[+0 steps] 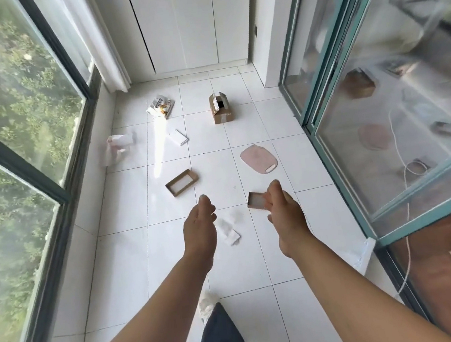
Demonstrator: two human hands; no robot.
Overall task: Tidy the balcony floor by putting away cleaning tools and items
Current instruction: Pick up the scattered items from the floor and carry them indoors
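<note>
The right hand point(281, 209) is covering one end of a small tray point(256, 200), a blurred white bag point(117, 147) is lying by the window, and the packets point(161, 106) are too small to read.

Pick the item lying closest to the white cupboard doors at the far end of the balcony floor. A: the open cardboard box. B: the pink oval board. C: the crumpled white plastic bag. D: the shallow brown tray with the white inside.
A: the open cardboard box stands furthest up the tiles, nearest the cupboard doors.
</note>
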